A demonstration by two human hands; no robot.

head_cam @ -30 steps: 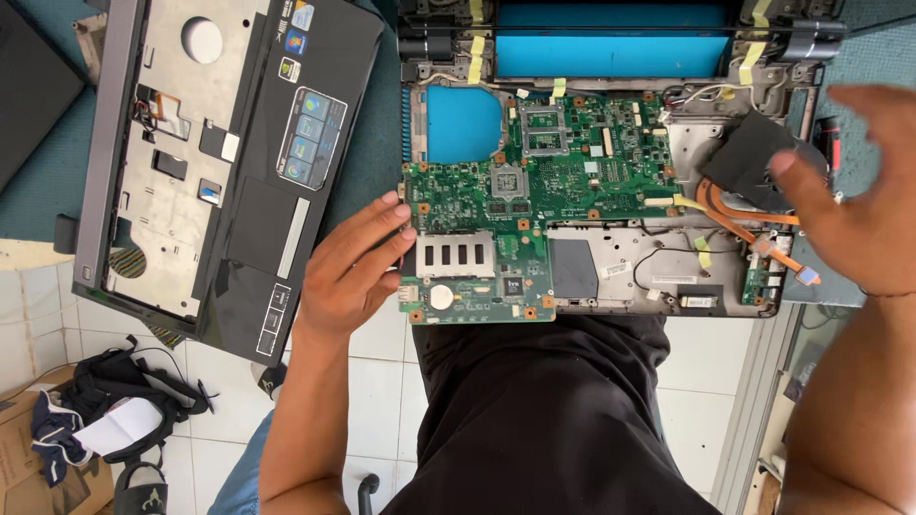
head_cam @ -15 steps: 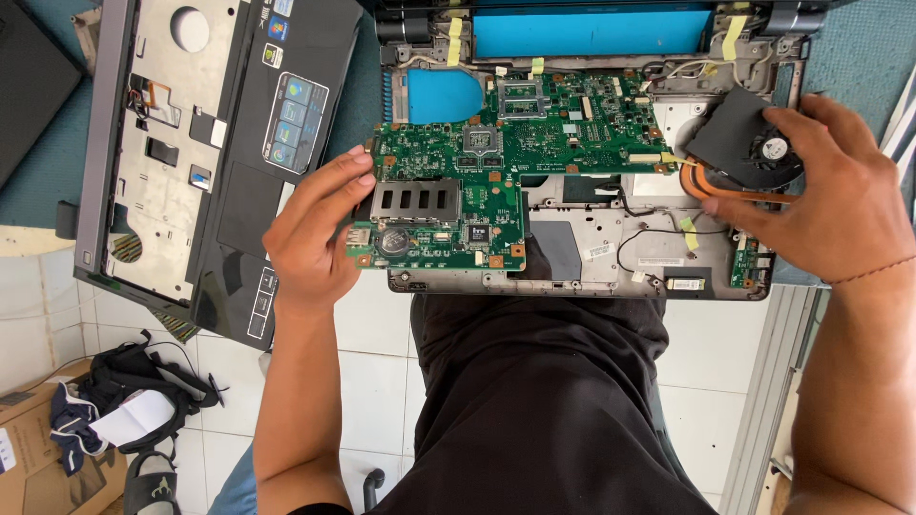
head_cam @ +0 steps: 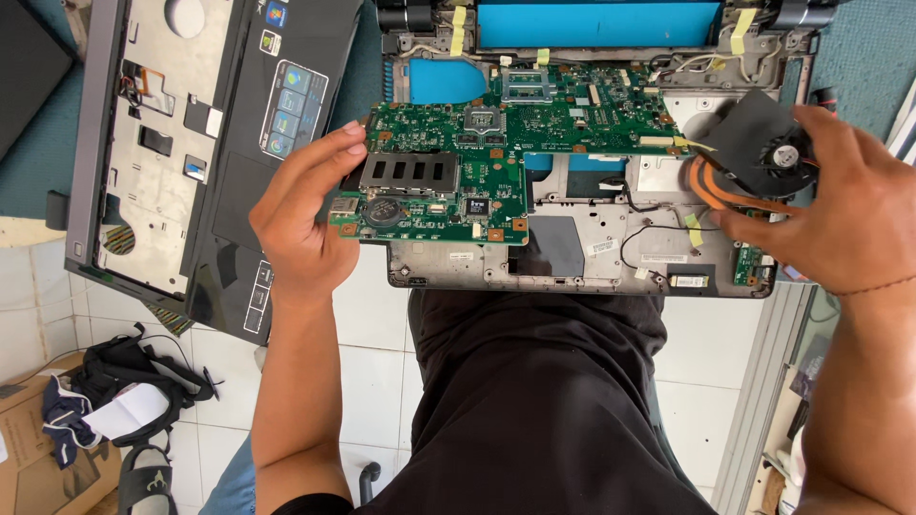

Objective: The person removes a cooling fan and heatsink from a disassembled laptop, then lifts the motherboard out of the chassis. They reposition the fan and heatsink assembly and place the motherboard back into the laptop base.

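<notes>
A green circuit board (head_cam: 496,157), dense with chips, small connectors and a round coin battery, sits at the centre of the frame over the grey shell of an opened laptop (head_cam: 572,253). The board is roughly L-shaped, with a slotted metal cover on its lower left part, and its left end juts past the shell's edge. The left hand (head_cam: 301,215) grips that end, thumb on top near the metal cover, the other fingers (head_cam: 334,153) curled around the upper edge. At right of frame, the right hand (head_cam: 840,205) closes around a black cooling fan (head_cam: 759,143) joined to copper pipes (head_cam: 716,186), its fingers wrapped over the fan's lower side and pressing on the pipes. The fan lies at the board's right end, above the shell. In the upper left of the frame rests the laptop's removed black top cover (head_cam: 205,143), underside showing. Below, white floor tiles (head_cam: 382,353) and a dark bag (head_cam: 134,381) are visible.
</notes>
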